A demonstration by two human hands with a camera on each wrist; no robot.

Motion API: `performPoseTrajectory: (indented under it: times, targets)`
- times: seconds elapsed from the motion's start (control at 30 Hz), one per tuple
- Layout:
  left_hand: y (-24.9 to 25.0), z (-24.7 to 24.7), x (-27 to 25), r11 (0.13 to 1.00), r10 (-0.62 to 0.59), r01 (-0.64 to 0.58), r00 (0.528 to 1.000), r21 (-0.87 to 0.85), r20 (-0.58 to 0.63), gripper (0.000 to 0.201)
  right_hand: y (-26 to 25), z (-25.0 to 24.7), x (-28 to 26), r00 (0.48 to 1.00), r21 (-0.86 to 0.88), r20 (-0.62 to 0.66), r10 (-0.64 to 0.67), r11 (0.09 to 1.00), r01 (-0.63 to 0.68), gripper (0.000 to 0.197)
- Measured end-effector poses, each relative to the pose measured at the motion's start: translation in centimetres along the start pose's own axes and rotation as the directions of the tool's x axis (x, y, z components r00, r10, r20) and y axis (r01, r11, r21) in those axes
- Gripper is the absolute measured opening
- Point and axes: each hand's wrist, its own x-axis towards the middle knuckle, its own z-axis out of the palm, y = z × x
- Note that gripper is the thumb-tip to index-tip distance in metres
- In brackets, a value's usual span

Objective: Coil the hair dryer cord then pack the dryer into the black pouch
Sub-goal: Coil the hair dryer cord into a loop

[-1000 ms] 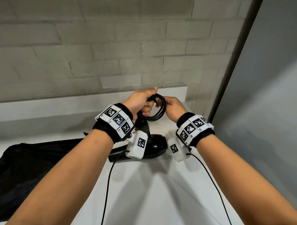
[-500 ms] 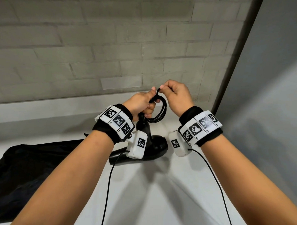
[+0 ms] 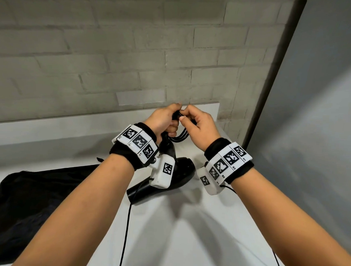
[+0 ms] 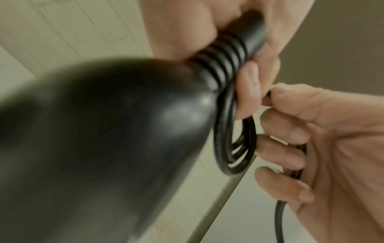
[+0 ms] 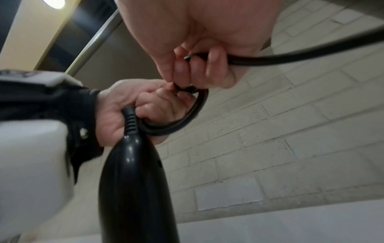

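Above the back of a white bench (image 3: 187,232), a person's left hand (image 3: 163,120) grasps the coiled loops of a black hair dryer cord (image 3: 179,136) at the handle's ribbed end, while the right hand (image 3: 200,127) pinches the loose cord. The hair dryer (image 3: 181,173) hangs between the wrists. The black pouch (image 3: 29,197) lies at the bench's left edge.

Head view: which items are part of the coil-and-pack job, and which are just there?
Part of the job:
- hair dryer, lying on the white counter
- cord, coiled loops held at the handle end
- black pouch, to the left of the dryer
- left hand grips the loops
- right hand pinches the cord

Just there:
- brick wall
- wrist marker bands
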Motion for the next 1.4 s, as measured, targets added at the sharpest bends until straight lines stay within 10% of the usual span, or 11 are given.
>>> performPoseTrajectory:
  times: [0.6, 0.9, 1.1, 1.4]
  targets:
    - [-0.3, -0.1, 0.1, 0.999, 0.014, -0.018, 0.997, -0.051, -0.078, 0.041, 5.8, -1.0, -2.5, 0.956, 0.034, 0.013, 0.293, 0.955, -0.293, 0.023]
    - [-0.2, -0.3, 0.4, 0.996, 0.02, -0.03, 0.994, -0.089, -0.107, 0.037, 10.3, -1.5, -6.2, 0.736, -0.235, 0.245, 0.631, 0.776, -0.586, 0.026]
    - [-0.3, -0.4, 0.6, 0.995, 0.03, -0.042, 0.993, -0.095, -0.117, 0.032, 10.1, -1.4, -6.5, 0.707, -0.258, 0.219, 0.673, 0.739, -0.623, 0.034]
    - [-0.3, -0.3, 0.4, 0.995, 0.071, -0.079, 0.989, -0.058, -0.13, 0.037, 6.0, -1.1, -2.2, 0.911, 0.022, -0.121, 0.395, 0.918, -0.395, 0.029]
